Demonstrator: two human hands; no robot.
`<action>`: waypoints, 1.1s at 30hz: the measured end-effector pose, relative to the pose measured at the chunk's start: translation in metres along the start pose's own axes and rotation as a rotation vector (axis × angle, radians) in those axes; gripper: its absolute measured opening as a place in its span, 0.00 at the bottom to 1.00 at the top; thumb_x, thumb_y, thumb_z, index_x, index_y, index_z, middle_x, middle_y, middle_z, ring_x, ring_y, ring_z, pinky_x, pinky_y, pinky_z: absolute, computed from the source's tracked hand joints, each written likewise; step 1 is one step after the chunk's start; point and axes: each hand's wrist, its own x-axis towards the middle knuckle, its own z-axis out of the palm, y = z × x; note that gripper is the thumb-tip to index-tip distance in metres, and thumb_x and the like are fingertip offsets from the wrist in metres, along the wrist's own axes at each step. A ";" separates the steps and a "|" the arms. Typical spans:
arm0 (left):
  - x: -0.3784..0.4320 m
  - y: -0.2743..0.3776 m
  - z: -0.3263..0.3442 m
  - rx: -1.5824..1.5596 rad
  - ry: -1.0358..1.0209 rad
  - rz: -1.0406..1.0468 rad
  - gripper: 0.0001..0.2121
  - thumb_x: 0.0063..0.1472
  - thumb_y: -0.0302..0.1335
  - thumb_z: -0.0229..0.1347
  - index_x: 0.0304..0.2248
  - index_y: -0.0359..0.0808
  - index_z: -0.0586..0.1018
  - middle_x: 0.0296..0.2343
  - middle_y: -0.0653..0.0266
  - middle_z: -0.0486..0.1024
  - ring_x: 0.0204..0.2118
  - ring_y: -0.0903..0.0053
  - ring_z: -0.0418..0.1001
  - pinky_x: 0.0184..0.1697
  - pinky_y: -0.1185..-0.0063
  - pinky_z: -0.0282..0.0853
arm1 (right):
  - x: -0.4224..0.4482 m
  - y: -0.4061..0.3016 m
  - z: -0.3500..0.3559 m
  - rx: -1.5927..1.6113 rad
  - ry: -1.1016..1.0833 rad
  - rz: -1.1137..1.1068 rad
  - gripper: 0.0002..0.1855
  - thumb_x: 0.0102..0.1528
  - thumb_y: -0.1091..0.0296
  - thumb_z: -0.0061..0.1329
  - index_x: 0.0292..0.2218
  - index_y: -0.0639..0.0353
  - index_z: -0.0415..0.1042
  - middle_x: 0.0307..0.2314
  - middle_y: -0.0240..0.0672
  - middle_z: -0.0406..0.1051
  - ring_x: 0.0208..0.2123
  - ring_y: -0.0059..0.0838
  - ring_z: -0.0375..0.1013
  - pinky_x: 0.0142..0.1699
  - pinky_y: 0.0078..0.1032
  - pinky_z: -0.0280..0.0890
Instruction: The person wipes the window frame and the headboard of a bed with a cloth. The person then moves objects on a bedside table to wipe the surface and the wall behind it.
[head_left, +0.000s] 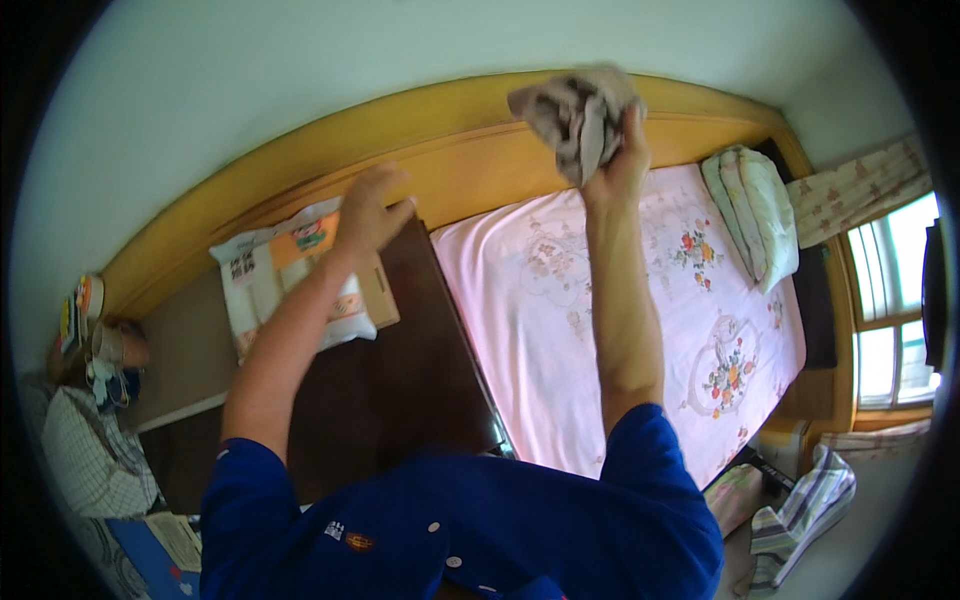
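Note:
A crumpled grey-brown cloth (577, 124) is bunched in my right hand (626, 169), raised in front of the yellow wood panel (480, 157) along the wall. My left hand (371, 214) holds nothing, its fingers spread. It appears over the far edge of a dark brown tabletop (420, 360), next to a printed plastic package (259, 285). Part of that package is hidden behind my left forearm. A flat cardboard piece (381, 292) shows beside it. Below my right arm spreads a bed with a pink floral sheet (525, 300).
Folded quilts (757, 217) lie at the bed's far right, near a window (892, 300). At the left are a brown cup-like container (127, 343) and a checked cloth (94, 457). A striped cloth (802, 517) hangs or lies at the lower right.

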 end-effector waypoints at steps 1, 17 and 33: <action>0.029 -0.001 -0.006 0.108 -0.146 -0.085 0.24 0.56 0.35 0.61 0.51 0.36 0.75 0.52 0.51 0.70 0.56 0.58 0.67 0.60 0.67 0.61 | 0.026 -0.019 0.002 -0.037 -0.026 -0.044 0.25 0.67 0.55 0.38 0.56 0.65 0.62 0.52 0.47 0.68 0.54 0.46 0.68 0.60 0.45 0.64; 0.141 -0.038 0.096 0.598 -0.536 0.074 0.35 0.57 0.40 0.60 0.63 0.47 0.62 0.64 0.54 0.51 0.64 0.50 0.50 0.64 0.55 0.48 | 0.310 -0.167 -0.181 -0.724 -0.017 -0.443 0.13 0.63 0.63 0.44 0.46 0.59 0.71 0.39 0.39 0.74 0.44 0.34 0.71 0.49 0.36 0.64; 0.204 0.006 0.131 0.514 -0.707 0.194 0.42 0.52 0.39 0.66 0.63 0.47 0.59 0.65 0.54 0.45 0.66 0.51 0.46 0.68 0.57 0.43 | 0.309 -0.159 -0.307 -2.054 0.185 -0.868 0.28 0.54 0.40 0.50 0.51 0.43 0.75 0.57 0.52 0.62 0.60 0.61 0.55 0.62 0.52 0.53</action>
